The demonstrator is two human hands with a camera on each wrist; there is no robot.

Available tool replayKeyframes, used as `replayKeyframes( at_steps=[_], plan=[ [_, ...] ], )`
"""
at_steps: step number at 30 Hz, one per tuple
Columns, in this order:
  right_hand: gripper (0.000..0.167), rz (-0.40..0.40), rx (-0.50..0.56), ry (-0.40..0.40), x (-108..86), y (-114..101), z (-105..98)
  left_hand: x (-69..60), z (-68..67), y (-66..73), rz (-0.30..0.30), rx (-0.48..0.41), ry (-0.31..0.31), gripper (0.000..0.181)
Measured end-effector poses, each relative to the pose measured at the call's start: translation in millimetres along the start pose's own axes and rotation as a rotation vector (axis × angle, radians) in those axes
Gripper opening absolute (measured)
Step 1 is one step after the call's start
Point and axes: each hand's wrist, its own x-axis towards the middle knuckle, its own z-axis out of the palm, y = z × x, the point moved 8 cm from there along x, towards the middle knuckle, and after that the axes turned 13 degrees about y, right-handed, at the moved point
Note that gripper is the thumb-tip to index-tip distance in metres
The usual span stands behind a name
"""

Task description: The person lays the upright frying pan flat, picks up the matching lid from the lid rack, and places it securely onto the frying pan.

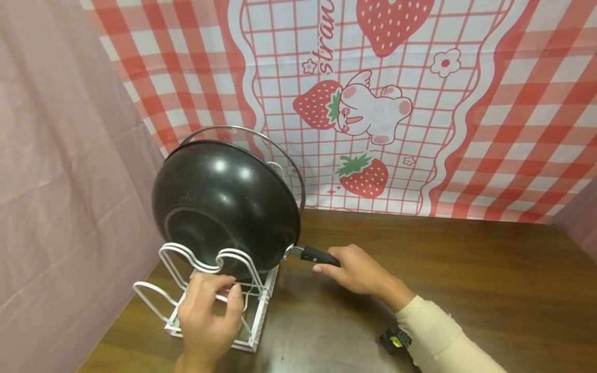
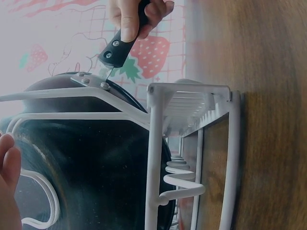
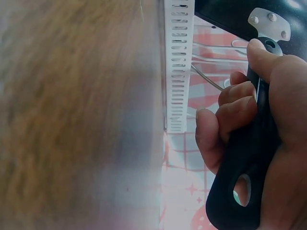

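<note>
Black pan [image 1: 233, 202], white rack [image 1: 261, 317], red-checked cloth [image 1: 422, 140].

Right sleeve [image 1: 440, 331] pale cream, plain; small black device [image 1: 388, 339], yellow patch [image 1: 396, 341], beside cuff [image 1: 410, 307]. Left hand [image 1: 207, 313] bare.

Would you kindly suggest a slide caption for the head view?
Right hand gripping the handle of a black pan tilted in a white rack, left hand at the rack's near end.

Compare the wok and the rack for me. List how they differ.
Colour: the wok is black; the rack is white.
Build: the wok is a solid, rounded bowl with one handle; the rack is an open frame of bars.
Pose: the wok is tipped on its side; the rack sits upright on the table.
Shared: both have curved outlines.
</note>
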Motion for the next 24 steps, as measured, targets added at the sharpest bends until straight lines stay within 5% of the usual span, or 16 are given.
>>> replayKeyframes(
  at_steps=[24],
  plan=[
    [0.035,0.043,0.017,0.077,-0.6,5.4,-6.3,0.9,-0.3,0.3,-0.003,-0.004,-0.014,0.017]
  ],
)
